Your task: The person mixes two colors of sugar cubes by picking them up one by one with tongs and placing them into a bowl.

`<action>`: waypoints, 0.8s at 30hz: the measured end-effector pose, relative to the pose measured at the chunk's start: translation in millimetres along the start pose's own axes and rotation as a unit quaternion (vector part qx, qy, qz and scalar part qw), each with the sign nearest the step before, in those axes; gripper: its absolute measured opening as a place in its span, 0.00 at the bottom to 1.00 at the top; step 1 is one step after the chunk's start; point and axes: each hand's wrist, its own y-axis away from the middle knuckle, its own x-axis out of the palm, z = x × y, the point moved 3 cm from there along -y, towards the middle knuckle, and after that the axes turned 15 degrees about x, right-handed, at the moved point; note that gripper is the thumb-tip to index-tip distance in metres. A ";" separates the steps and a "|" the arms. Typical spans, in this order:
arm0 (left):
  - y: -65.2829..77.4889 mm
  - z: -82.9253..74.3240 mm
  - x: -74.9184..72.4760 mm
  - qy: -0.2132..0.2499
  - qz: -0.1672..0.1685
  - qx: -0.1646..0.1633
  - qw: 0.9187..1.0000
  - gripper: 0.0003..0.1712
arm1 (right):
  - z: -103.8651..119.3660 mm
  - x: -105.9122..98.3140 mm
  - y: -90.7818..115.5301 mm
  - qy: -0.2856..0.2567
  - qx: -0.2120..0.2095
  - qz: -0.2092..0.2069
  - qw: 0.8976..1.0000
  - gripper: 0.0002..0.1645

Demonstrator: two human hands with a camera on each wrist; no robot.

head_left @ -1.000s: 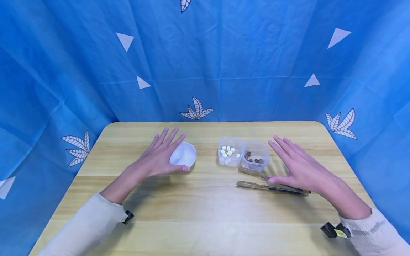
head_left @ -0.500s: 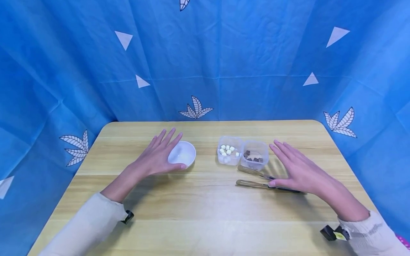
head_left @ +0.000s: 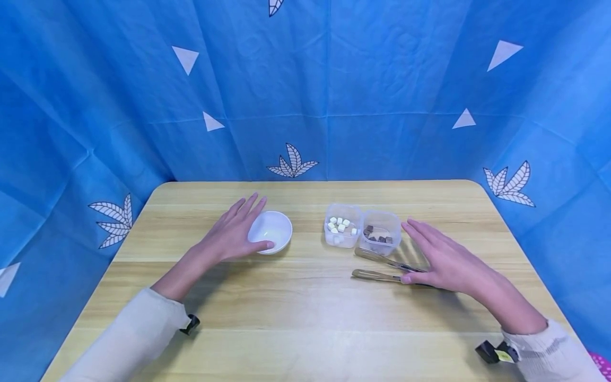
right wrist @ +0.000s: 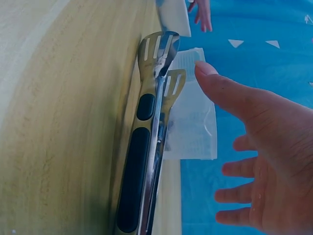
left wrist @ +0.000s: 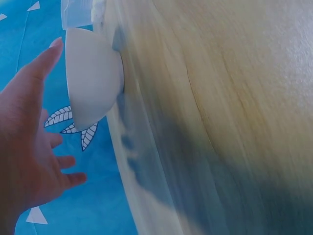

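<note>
My left hand hovers spread beside a small white bowl, thumb over the near side of its rim. In the left wrist view the bowl stands upright on the table, and the thumb and fingers are straight with nothing in them. Over the handles of a pair of metal tongs hangs my right hand, fingers extended. The tongs lie spread on the table with slotted tips and black grips, seen in the right wrist view; part of their handles is hidden under the hand in the head view.
Two clear plastic containers stand side by side behind the tongs. The left container holds several white cubes; the right container holds several brown cubes. A blue curtain hangs behind the wooden table.
My left hand has shifted slightly left, baring more of the bowl. The right hand has come lower and nearer, covering more of the tongs' handles.
</note>
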 end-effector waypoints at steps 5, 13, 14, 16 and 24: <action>-0.6 1.5 -1.1 0.017 -0.015 -0.007 1.000 0.66 | -1.1 4.0 1.7 0.007 -0.005 -0.003 1.000 0.68; -1.1 4.9 -1.9 0.065 -0.017 -0.035 0.997 0.63 | -4.4 8.7 3.4 0.012 0.001 0.001 1.000 0.67; -1.0 5.5 -1.5 0.071 -0.018 -0.038 0.997 0.63 | -4.8 9.6 3.5 0.013 0.001 0.002 1.000 0.66; -0.8 7.2 -0.3 0.081 -0.023 -0.038 0.996 0.61 | -5.2 11.4 3.6 0.015 0.002 0.002 1.000 0.65; -1.2 10.4 1.2 0.110 -0.054 -0.026 0.992 0.56 | -4.9 17.0 5.2 0.006 0.021 0.017 1.000 0.61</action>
